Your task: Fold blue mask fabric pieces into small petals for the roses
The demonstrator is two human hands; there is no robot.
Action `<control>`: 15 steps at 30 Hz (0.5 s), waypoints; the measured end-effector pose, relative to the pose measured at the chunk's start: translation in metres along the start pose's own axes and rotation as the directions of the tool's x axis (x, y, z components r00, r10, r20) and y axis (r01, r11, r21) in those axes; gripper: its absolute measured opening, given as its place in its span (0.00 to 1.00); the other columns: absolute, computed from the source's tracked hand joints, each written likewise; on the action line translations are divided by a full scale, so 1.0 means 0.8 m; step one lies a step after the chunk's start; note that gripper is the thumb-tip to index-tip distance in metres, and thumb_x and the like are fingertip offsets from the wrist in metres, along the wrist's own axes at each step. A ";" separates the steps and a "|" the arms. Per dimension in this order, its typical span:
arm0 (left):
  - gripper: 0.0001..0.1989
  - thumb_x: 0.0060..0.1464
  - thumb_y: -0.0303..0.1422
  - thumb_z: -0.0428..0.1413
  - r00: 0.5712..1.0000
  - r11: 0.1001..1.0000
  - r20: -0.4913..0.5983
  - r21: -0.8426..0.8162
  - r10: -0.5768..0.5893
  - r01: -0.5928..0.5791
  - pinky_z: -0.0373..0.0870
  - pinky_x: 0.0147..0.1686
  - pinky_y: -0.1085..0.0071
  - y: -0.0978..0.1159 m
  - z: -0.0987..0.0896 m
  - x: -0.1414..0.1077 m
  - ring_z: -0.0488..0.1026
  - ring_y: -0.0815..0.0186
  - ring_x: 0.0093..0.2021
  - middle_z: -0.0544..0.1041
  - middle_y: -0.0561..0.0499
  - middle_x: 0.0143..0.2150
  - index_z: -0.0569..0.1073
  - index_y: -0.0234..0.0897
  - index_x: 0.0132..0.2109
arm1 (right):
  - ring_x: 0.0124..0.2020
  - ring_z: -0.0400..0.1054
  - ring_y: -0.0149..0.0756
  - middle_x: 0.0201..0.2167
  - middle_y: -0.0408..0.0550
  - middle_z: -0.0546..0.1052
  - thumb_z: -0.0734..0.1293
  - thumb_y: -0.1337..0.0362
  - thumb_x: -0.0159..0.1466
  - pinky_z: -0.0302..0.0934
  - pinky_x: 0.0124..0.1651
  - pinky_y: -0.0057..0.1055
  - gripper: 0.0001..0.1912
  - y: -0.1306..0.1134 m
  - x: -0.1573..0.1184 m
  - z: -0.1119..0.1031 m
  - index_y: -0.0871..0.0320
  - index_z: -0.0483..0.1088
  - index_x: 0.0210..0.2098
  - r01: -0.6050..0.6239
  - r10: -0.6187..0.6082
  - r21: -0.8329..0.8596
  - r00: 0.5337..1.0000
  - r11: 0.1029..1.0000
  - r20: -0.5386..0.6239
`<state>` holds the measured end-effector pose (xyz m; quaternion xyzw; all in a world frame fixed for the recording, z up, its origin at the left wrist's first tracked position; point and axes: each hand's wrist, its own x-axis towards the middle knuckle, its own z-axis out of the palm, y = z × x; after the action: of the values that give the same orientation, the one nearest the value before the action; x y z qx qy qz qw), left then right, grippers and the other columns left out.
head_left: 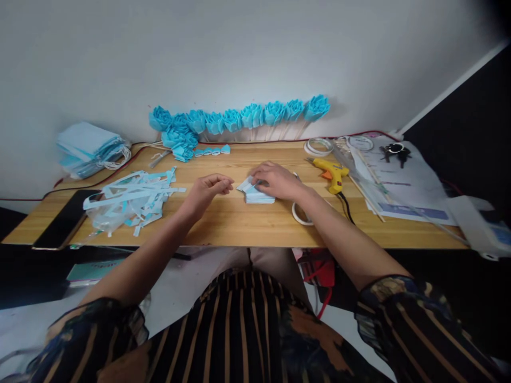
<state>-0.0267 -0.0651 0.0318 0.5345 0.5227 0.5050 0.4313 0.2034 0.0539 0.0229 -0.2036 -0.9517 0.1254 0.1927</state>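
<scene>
A stack of pale blue pieces lies on the wooden table in front of me. My right hand rests over the stack from the right, its fingers bent onto the top pieces; the fingertips are partly hidden. Left of the stack, my left hand hovers with thumb and fingers curled together, and whatever they may pinch is too small to make out. A roll of white tape lies partly under my right wrist.
Blue fabric flowers line the wall. Cut strips, a phone and folded masks occupy the left. On the right are a yellow glue gun with its cord, sticks, papers, keys and more tape rolls.
</scene>
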 end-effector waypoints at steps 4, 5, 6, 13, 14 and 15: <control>0.12 0.50 0.40 0.65 0.996 0.965 0.022 -0.247 -0.085 0.088 0.67 0.34 0.72 0.004 0.009 -0.018 0.71 0.70 0.29 0.79 0.50 0.30 0.81 0.34 0.35 | 0.46 0.73 0.43 0.41 0.50 0.82 0.66 0.65 0.62 0.62 0.54 0.42 0.06 0.001 0.011 -0.002 0.57 0.76 0.34 -0.101 0.122 0.231 0.989 0.968 -0.081; 0.12 0.50 0.40 0.66 0.994 0.952 0.038 -0.287 -0.098 0.105 0.67 0.34 0.73 0.005 0.011 -0.021 0.71 0.70 0.29 0.79 0.50 0.30 0.81 0.33 0.34 | 0.43 0.74 0.42 0.40 0.49 0.82 0.66 0.64 0.61 0.63 0.52 0.40 0.06 0.001 0.012 -0.006 0.57 0.76 0.33 -0.151 0.187 0.294 0.978 0.944 -0.096; 0.12 0.50 0.40 0.66 0.992 0.940 0.057 -0.320 -0.109 0.122 0.68 0.34 0.72 0.006 0.013 -0.021 0.72 0.70 0.29 0.79 0.49 0.30 0.81 0.33 0.34 | 0.41 0.74 0.40 0.38 0.48 0.82 0.66 0.62 0.61 0.64 0.48 0.39 0.07 0.000 0.013 -0.012 0.57 0.76 0.32 -0.203 0.253 0.349 0.962 0.915 -0.104; 0.20 0.55 0.44 0.63 0.956 0.804 0.196 -0.520 -0.217 0.289 0.73 0.45 0.64 0.014 0.039 -0.001 0.79 0.58 0.45 0.81 0.38 0.49 0.79 0.33 0.47 | 0.44 0.74 0.41 0.41 0.49 0.82 0.66 0.63 0.61 0.66 0.49 0.39 0.06 -0.028 0.017 -0.038 0.57 0.75 0.33 -0.175 0.246 0.299 0.944 0.938 -0.219; 0.20 0.57 0.44 0.62 0.945 0.764 0.210 -0.556 -0.251 0.327 0.74 0.48 0.62 0.015 0.043 0.005 0.79 0.57 0.47 0.80 0.37 0.52 0.79 0.33 0.48 | 0.45 0.74 0.42 0.42 0.49 0.81 0.66 0.65 0.61 0.65 0.51 0.41 0.06 -0.032 0.018 -0.037 0.56 0.76 0.33 -0.133 0.186 0.220 0.952 0.966 -0.243; 0.19 0.58 0.44 0.61 0.933 0.723 0.227 -0.589 -0.281 0.361 0.74 0.50 0.61 0.016 0.047 0.011 0.79 0.56 0.49 0.80 0.37 0.53 0.78 0.33 0.48 | 0.46 0.74 0.43 0.42 0.50 0.81 0.66 0.66 0.62 0.64 0.53 0.43 0.06 -0.036 0.018 -0.036 0.56 0.76 0.34 -0.092 0.124 0.136 0.959 0.986 -0.253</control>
<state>0.0116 -0.0551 0.0405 0.2933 0.3841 0.5327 0.6947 0.1933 0.0391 0.0627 -0.2577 -0.8959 0.1663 0.3213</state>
